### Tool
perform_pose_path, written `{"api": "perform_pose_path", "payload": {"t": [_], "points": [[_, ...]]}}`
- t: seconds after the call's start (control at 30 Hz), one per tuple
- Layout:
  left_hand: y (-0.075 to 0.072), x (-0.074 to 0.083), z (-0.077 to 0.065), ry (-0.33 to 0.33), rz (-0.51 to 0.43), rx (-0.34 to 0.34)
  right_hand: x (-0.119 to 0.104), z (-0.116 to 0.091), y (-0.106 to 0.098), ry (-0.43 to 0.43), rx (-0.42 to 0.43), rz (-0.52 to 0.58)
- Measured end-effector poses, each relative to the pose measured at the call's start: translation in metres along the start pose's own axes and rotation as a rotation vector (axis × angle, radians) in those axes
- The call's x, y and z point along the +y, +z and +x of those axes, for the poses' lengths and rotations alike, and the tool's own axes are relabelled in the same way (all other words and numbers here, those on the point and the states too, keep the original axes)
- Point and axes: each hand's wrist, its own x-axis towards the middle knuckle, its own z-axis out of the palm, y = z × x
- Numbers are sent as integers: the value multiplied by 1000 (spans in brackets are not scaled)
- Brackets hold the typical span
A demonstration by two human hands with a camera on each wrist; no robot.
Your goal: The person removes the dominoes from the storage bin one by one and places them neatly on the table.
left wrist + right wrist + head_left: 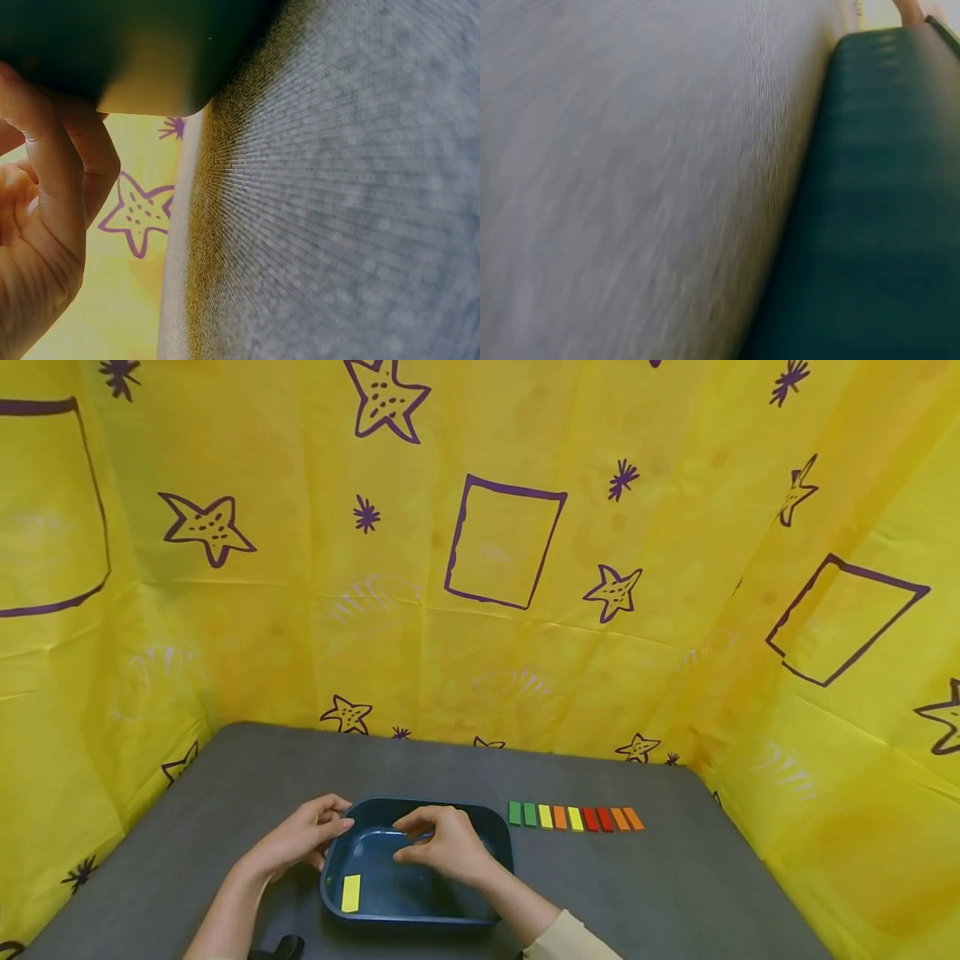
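Note:
A dark teal rectangular tray [420, 920] with raised walls sits on the grey table in the head view. At its upper left corner my left hand [311, 835] holds the rim, thumb over the edge and fingers outside the wall. The left wrist view shows these fingers [56, 165] against the tray's outer side. Over the tray's middle hovers my right hand [450, 843], thumb and fingertips apart with nothing visible between them. One yellow block [351, 893] lies inside, at the near left corner. The right wrist view shows mostly the tray's outer wall [877, 195].
Right of the tray, a row of small flat blocks [560, 817] in green, yellow, orange and red lies on the table [645, 893]. Yellow patterned cloth [420, 652] hangs behind and at both sides. A black object [288, 947] shows at the near edge by the left forearm.

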Motion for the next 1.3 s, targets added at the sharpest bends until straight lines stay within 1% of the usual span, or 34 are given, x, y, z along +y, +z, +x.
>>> {"api": "perform_pose_path", "payload": {"t": [0.17, 0.27, 0.37, 0.5, 0.6, 0.67, 0.77, 0.9, 1.07, 1.2, 1.3], "points": [[-1, 0, 0, 13, -4, -11, -9, 8, 17, 8, -132, -45], [-1, 1, 0, 15, -10, -18, -14, 11, 27, 23, -203, -94], [-2, 1, -1, 15, -16, -23, -19, 12, 35, 14, -245, -154], [-2, 1, 0, 18, -19, -29, -22, 12, 43, -27, -271, -248], [-3, 0, 0, 25, -24, -31, -23, 11, 48, -59, -275, -321], [-3, 0, 0, 26, -28, -32, -24, 11, 50, -71, -272, -350], [-3, 0, 0, 37, -27, -38, -24, 10, 52, -97, -249, -402], [-3, -1, 0, 43, -23, -40, -23, 8, 55, -102, -220, -462], [-3, 0, -1, 34, -31, -39, -22, 7, 58, -107, -208, -528], [-3, 0, -1, 26, -35, -41, -20, 8, 58, -144, -210, -587], [-2, 0, 0, 21, -33, -40, -18, 9, 58, -165, -217, -607]]}}
